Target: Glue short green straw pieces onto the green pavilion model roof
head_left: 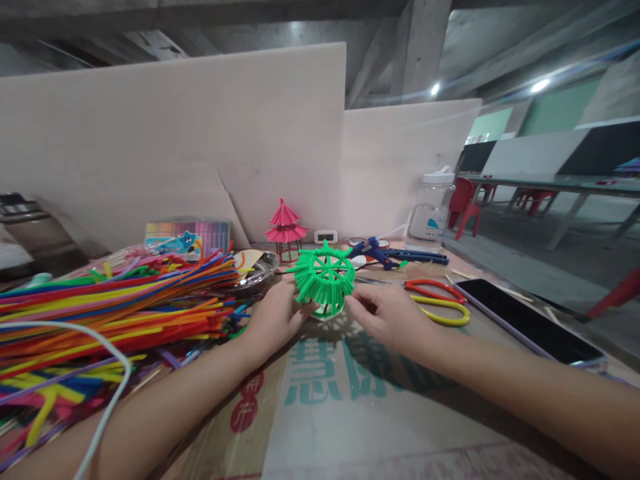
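Note:
A bright green pipe-cleaner roof model stands in front of me, round, with a spoked open top and fringed sides. It rests on a small pale base. My left hand grips its left side low down, the thumb lying near the base and the other fingers partly hidden behind. At its lower right edge, my right hand has thumb and fingertips pinched together on the fringe. Behind the model is a pink pipe-cleaner pavilion with a pointed roof and dark posts.
Bundled pipe cleaners fill the left side, with a white cable across them. Scissors, a phone, a blue glue gun and a clear bottle lie or stand rightward. A metal bowl and marker set are behind left.

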`<action>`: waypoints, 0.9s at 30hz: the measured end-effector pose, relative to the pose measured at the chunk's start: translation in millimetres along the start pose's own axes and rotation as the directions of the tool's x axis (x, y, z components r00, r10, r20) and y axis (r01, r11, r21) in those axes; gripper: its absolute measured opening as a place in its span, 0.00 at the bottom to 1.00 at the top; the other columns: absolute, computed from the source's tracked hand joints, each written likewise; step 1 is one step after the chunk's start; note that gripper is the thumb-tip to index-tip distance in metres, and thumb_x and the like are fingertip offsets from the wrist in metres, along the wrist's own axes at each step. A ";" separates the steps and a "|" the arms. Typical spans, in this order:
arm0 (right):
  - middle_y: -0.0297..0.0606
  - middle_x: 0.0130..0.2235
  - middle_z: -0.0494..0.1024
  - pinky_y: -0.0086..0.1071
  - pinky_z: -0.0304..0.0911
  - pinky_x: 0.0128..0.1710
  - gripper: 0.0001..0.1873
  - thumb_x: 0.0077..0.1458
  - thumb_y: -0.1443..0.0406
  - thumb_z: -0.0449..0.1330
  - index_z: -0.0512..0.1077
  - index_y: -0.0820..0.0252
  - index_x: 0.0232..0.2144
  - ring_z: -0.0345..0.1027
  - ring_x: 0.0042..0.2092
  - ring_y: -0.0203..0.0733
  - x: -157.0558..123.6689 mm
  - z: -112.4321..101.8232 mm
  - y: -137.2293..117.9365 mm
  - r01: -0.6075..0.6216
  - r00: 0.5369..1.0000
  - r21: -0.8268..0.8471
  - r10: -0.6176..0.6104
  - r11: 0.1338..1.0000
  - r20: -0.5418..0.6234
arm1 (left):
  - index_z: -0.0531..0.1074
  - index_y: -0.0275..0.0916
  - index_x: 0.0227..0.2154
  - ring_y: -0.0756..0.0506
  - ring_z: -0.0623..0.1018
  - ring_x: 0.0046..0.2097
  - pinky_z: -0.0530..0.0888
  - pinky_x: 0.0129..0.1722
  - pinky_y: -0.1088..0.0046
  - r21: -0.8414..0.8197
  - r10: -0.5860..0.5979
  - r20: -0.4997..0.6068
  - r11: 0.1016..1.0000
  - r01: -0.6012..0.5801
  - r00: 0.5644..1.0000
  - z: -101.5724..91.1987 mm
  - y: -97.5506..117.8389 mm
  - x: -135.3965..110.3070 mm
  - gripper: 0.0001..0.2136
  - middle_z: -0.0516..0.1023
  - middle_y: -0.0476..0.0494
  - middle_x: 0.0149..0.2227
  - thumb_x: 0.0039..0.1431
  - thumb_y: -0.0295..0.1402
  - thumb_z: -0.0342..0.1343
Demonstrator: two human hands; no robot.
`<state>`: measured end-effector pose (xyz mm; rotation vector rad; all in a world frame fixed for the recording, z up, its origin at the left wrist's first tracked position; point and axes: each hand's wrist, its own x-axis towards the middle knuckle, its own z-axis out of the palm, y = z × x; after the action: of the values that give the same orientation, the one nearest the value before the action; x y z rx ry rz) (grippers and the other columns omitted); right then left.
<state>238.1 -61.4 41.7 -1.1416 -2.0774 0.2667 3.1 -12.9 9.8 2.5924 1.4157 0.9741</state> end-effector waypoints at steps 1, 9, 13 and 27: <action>0.28 0.20 0.59 0.33 0.43 0.26 0.17 0.62 0.61 0.51 0.56 0.56 0.21 0.52 0.24 0.35 0.2 0.2 -0.3 -0.006 1.000 0.005 0.006 1.000 -0.002 | 0.73 0.38 0.40 0.34 0.77 0.49 0.74 0.50 0.55 0.006 -0.006 0.003 1.000 0.006 1.000 0.1 -0.1 -0.2 0.12 0.78 0.35 0.45 0.61 0.42 0.56; 0.29 0.21 0.60 0.33 0.43 0.27 0.17 0.63 0.62 0.51 0.58 0.56 0.22 0.54 0.24 0.35 0.7 1.6 -0.5 0.008 1.000 0.007 -0.008 1.000 -0.005 | 0.73 0.37 0.39 0.34 0.77 0.49 0.74 0.50 0.55 0.057 0.001 0.019 0.998 -0.003 1.000 0.8 -1.0 0.6 0.12 0.78 0.34 0.44 0.62 0.42 0.55; 0.29 0.21 0.62 0.32 0.44 0.27 0.17 0.64 0.62 0.51 0.59 0.57 0.22 0.55 0.25 0.35 0.7 1.6 0.0 0.011 1.000 -0.020 -0.011 1.000 -0.005 | 0.73 0.36 0.39 0.34 0.78 0.48 0.75 0.49 0.54 0.080 0.007 0.018 0.997 -0.008 1.000 0.7 -0.8 -0.4 0.14 0.78 0.33 0.44 0.63 0.43 0.55; 0.39 0.32 0.78 0.34 0.63 0.34 0.15 0.68 0.61 0.55 0.70 0.64 0.51 0.71 0.33 0.43 1.9 -9.1 22.3 0.467 0.831 -0.375 -0.542 0.801 -0.123 | 0.72 0.35 0.48 0.34 0.75 0.54 0.73 0.55 0.53 -0.007 0.127 0.016 0.992 -0.127 0.992 -2.9 -0.4 2.4 0.16 0.77 0.32 0.50 0.64 0.40 0.51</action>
<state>258.0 -48.3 38.0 -0.6998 -2.1761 -0.4729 2.2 -11.5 13.1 2.7089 1.2553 0.9671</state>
